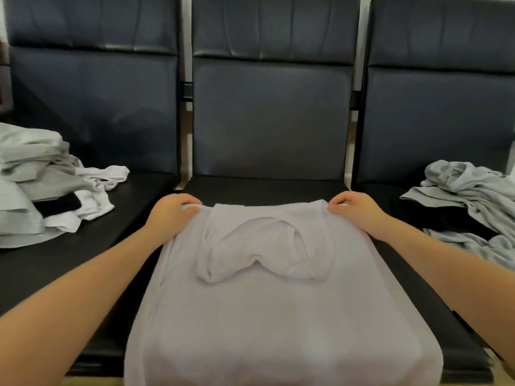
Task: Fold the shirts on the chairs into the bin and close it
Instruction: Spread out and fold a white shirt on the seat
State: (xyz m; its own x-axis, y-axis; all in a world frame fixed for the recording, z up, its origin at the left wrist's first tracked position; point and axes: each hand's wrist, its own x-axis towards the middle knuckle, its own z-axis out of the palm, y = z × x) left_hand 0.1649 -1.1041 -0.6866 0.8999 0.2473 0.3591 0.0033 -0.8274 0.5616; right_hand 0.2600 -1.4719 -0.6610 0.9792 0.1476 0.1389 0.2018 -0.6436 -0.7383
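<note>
Hands [174, 208] [349, 206] pinching shirt [278, 302] corners

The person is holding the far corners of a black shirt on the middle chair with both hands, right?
Not quite. The head view shows the shirt is white, not black. The left hand and right hand do hold its far corners on the middle chair.

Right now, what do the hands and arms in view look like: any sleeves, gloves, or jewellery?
Both arms are bare from the frame's edge to the wrist: no sleeves show. The left hand and right hand wear no gloves, and no rings, watch or bands can be seen. There are no markings or cables on either arm.
</note>
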